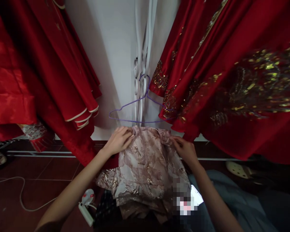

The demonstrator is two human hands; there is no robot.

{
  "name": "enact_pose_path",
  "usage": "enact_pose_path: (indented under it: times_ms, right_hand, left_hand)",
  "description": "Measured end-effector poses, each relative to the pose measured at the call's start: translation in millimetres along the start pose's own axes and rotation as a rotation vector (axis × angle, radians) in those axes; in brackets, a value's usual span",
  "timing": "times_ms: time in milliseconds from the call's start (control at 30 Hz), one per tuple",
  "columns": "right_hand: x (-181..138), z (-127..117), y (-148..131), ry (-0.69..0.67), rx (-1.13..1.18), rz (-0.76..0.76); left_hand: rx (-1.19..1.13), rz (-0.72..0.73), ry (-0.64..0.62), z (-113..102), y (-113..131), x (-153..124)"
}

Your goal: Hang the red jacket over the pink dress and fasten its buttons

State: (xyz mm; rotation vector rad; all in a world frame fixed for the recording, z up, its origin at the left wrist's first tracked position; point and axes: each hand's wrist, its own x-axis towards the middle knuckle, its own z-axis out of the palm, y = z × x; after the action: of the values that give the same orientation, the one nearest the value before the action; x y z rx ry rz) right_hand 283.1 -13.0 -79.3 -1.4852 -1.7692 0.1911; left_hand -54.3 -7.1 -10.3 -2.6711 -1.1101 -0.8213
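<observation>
A pale pink garment with gold pattern (145,167) hangs down in front of me, held up at its top edge by both hands. My left hand (118,140) is closed on the upper left of the garment. My right hand (185,149) pinches the upper right edge. Just above the garment, a purple wire hanger (140,111) hangs on a white ornate metal rack (142,61) against the white wall.
Red embroidered dresses hang on the left (38,71) and on the right (232,74), close on both sides. A white power strip (85,209) and cable (21,196) lie on the dark red tiled floor. Grey-blue fabric (232,199) lies at the lower right.
</observation>
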Motion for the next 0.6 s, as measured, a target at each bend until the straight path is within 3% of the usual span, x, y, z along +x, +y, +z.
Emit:
enact_pose_path:
  times_ms: [100,167,300,367,500,600]
  right_hand:
    - [4.0,-3.4,-29.8,-0.047,-0.066,-0.162]
    - [10.0,-6.8,-49.7,-0.073,-0.049,-0.266]
    - [27.5,-11.9,-82.4,-0.082,0.053,-0.38]
    - [39.9,-13.4,-93.7,-0.05,0.079,-0.397]
    - [71.2,-13.8,-102.0,0.019,0.105,-0.391]
    - [93.2,-13.3,-88.3,0.05,0.104,-0.352]
  left_hand:
    - [0.001,0.085,0.04,4.6,6.8,34.5]
    - [-0.03,0.085,0.012,22.1,5.8,45.1]
    - [-0.093,0.027,-0.23,71.1,9.8,32.7]
    - [-0.093,0.023,-0.223,83.9,15.5,23.5]
    - [-0.047,0.081,-0.038,73.0,16.2,32.6]
    - [0.001,0.093,0.022,60.8,4.5,52.9]
